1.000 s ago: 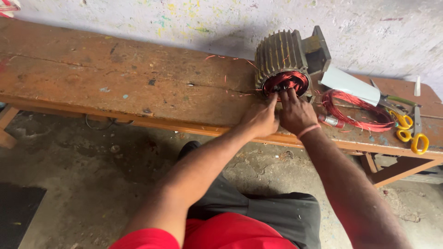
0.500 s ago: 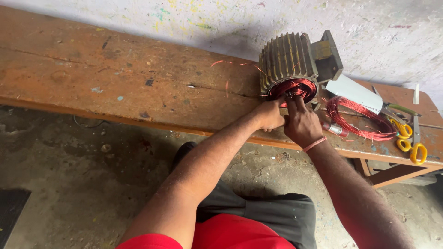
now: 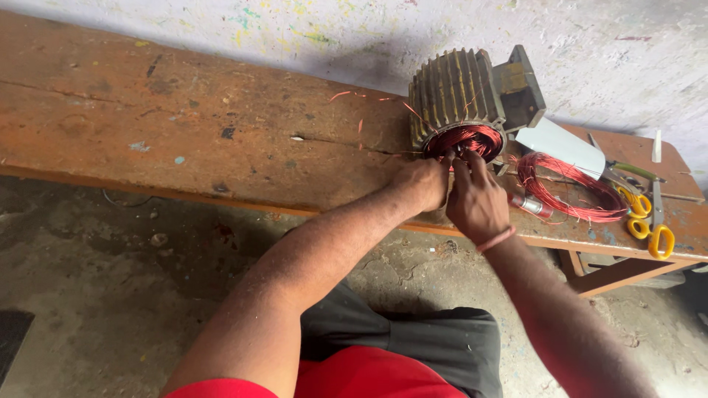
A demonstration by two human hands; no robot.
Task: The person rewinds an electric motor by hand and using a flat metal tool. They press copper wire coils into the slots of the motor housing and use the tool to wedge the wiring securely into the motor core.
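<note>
A ribbed grey motor housing lies on its side on the worn wooden bench, its open end toward me showing red copper windings. My left hand and my right hand are side by side at that open end, fingertips pressed into the lower edge of the windings. The fingers are curled on the wire; what exactly they pinch is hidden. A pink band circles my right wrist.
A loose coil of red copper wire lies right of the motor beside a white sheet. Yellow-handled scissors rest near the bench's right end. Wire scraps dot the bench. The stained wall is behind; the concrete floor below.
The view has shifted slightly, so the motor sits a bit higher and further right. Both hands stay at the windings, with small finger movements.
</note>
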